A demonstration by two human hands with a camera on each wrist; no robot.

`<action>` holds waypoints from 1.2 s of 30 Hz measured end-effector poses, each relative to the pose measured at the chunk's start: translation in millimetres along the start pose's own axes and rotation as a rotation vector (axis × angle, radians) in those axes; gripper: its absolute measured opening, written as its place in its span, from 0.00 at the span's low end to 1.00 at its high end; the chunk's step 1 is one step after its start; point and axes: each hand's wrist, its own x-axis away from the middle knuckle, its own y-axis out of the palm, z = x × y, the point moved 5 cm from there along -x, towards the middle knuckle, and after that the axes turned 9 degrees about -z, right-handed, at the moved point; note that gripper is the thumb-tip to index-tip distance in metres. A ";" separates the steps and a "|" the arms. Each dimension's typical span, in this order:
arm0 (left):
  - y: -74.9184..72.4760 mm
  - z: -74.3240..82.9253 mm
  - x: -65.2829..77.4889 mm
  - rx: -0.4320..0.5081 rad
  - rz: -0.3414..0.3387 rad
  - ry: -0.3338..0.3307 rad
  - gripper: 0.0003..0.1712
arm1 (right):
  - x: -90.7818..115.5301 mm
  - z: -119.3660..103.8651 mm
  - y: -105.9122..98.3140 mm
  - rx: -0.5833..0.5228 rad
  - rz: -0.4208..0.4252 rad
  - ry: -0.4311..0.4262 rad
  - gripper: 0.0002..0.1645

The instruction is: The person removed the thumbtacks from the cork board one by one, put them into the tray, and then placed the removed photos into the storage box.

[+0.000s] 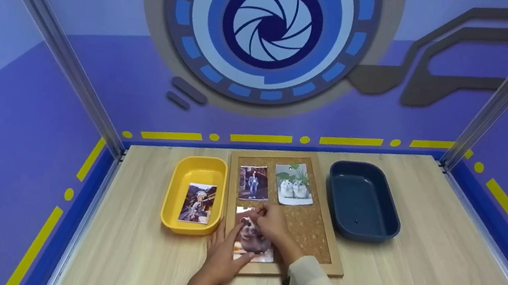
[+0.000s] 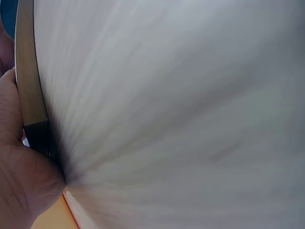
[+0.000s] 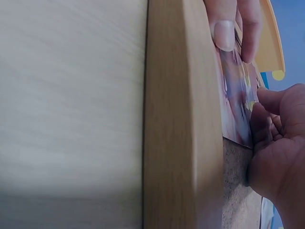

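A photo of a small furry animal lies on the lower left of a wood-framed cork board. My left hand presses it with thumb and forefinger spread, the other fingers along the frame's left side. In the right wrist view, the left thumb rests on the photo. At the photo's top edge my right hand has thumb and forefinger curled together, pinching a small pin that the fingertips mostly hide. Above are a photo of a standing person and one of two white animals.
Left of the board stands a yellow tray with another photo inside. A dark blue tray is at the right, a tiny pin-like thing in it. Purple panels wall in the table behind and at both sides.
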 end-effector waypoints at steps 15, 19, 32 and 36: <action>-1.0 0.9 -0.9 0.027 0.004 -0.005 0.52 | -1.1 -1.1 -0.9 -0.016 0.009 0.003 0.03; -0.5 0.8 -1.2 0.030 0.001 -0.012 0.52 | -0.2 -1.9 -1.2 -0.011 0.005 -0.017 0.04; -0.7 -0.6 -0.8 0.035 -0.016 -0.019 0.51 | 1.3 -2.9 -1.8 -0.034 0.017 -0.033 0.04; 0.0 -1.5 -0.9 0.035 -0.025 -0.020 0.51 | 1.6 -0.5 -1.8 -0.059 0.028 -0.026 0.05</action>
